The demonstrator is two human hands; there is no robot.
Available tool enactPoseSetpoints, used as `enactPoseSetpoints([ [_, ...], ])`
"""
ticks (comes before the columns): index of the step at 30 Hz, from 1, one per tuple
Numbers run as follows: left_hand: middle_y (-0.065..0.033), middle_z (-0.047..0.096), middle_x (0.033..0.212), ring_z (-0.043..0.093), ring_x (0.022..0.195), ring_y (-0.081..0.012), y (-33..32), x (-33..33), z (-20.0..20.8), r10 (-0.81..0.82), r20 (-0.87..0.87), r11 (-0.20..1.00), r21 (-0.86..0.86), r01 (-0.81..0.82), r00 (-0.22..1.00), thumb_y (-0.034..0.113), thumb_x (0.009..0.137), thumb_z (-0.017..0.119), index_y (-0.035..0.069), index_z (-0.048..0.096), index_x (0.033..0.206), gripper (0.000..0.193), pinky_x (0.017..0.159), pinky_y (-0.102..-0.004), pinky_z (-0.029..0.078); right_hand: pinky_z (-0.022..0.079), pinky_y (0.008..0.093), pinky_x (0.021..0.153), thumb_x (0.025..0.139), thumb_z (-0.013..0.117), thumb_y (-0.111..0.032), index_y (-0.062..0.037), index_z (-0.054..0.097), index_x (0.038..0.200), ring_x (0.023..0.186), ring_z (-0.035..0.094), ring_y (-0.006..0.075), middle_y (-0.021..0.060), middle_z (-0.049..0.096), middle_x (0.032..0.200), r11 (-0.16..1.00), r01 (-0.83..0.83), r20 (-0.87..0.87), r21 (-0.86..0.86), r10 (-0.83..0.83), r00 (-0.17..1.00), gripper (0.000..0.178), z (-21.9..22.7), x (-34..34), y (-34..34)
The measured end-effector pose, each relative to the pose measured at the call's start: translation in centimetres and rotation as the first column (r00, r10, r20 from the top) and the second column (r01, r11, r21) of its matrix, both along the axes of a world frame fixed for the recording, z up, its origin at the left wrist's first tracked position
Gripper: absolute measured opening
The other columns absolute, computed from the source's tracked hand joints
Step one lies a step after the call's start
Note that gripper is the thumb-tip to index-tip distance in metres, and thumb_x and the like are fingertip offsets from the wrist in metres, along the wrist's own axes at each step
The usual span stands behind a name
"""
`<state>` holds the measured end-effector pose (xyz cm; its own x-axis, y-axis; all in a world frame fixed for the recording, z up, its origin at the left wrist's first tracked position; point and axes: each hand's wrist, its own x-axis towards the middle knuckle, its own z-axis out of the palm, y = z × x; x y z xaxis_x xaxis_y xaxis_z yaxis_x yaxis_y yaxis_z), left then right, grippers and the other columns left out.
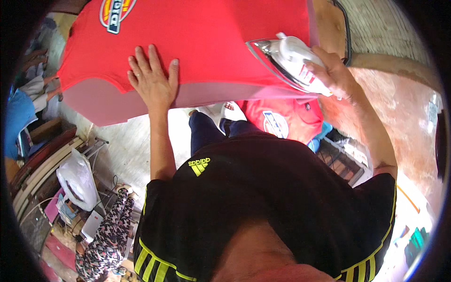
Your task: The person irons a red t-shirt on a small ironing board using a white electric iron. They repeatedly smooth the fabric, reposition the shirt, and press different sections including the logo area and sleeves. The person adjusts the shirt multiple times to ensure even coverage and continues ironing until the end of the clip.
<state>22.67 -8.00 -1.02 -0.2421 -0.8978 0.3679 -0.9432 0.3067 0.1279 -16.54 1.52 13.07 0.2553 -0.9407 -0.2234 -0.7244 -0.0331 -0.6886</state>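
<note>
A white iron is gripped by the right hand, parted by open red shirt from the left hand, spread seemingly flat at the near edge.

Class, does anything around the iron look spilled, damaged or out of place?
Nothing stands out: the red shirt lies mostly smooth on the mauve board beneath the flat left hand; the right hand grips the white iron. No spill or damage shows.

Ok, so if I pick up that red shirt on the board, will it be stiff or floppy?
The red shirt lies flat like thin cloth, so it's probably floppy. Its bordered emblem may be slightly stiffer. Pushed, it would likely wrinkle, since the left hand rests flat on it.
</note>
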Motion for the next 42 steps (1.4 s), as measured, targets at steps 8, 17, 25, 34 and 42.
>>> enactPoseSetpoints([
  [8, -0.0222, 0.027, 0.156, 0.021, 0.144, -0.0452, 0.3, 0.1, 0.7, 0.053, -0.045, 0.995, 0.091, -0.048, 0.998, 0.056, 0.091, 0.052, 0.006, 0.038, 0.148, 0.077, 0.113, -0.0601, 0.017, 0.05, 0.0505, 0.067, 0.096, 0.056, -0.043, -0.0006, 0.059, 0.103, 0.075, 0.065, 0.0424, 0.0241, 0.065, 0.081, 0.943, -0.207, -0.146, -0.26, 0.174, 0.974, 0.043, -1.2, 13.0, -11.7],
  [17, -0.0208, 0.03, 0.155, 0.03, 0.138, -0.0446, -4.3, 4.8, 2.3, 0.158, -0.009, 0.983, 0.1, -0.157, 0.987, 0.06, 0.09, 0.053, 0.006, 0.039, 0.146, 0.08, 0.11, -0.0577, 0.024, 0.05, 0.0459, 0.063, 0.097, 0.057, -0.039, -0.002, 0.06, 0.108, 0.07, 0.065, 0.0372, 0.0231, 0.065, 0.079, 0.842, -0.376, -0.239, -0.388, 0.302, 0.923, 0.039, -1.7, 18.2, -24.3],
  [25, -0.0207, 0.029, 0.156, 0.022, 0.144, -0.0464, -9.6, 11.3, 0.6, 0.235, 0.004, 0.969, 0.076, -0.234, 0.972, 0.063, 0.092, 0.046, 0.01, 0.039, 0.148, 0.077, 0.113, -0.0622, 0.018, 0.05, 0.0371, 0.069, 0.1, 0.052, -0.04, -0.0005, 0.058, 0.107, 0.072, 0.061, 0.0224, 0.0145, 0.064, 0.083, 0.943, -0.169, -0.269, -0.285, 0.091, 0.959, 0.041, -1.2, 12.0, -27.0],
  [34, -0.0181, 0.032, 0.155, 0.024, 0.143, -0.0442, -10.0, 12.0, 0.0, 0.255, -0.074, 0.965, 0.077, -0.25, 0.964, 0.047, 0.096, 0.047, 0.011, 0.043, 0.146, 0.062, 0.113, -0.0603, 0.017, 0.05, 0.0418, 0.061, 0.096, 0.06, -0.034, -0.0018, 0.056, 0.106, 0.069, 0.068, 0.034, 0.0217, 0.066, 0.076, 0.958, -0.26, -0.218, -0.121, 0.23, 0.948, 0.034, -0.1, 22.6, -20.6],
  [42, -0.0161, 0.028, 0.158, 0.022, 0.145, -0.043, -9.7, 12.4, 0.6, 0.276, -0.021, 0.955, 0.116, -0.272, 0.961, 0.046, 0.095, 0.048, 0.011, 0.04, 0.148, 0.064, 0.112, -0.0608, 0.016, 0.054, 0.047, 0.063, 0.094, 0.06, -0.043, -0.004, 0.06, 0.104, 0.069, 0.067, 0.0399, 0.0195, 0.067, 0.078, 0.961, -0.185, -0.276, -0.206, 0.125, 0.953, 0.04, -0.3, 19.2, -24.3],
])
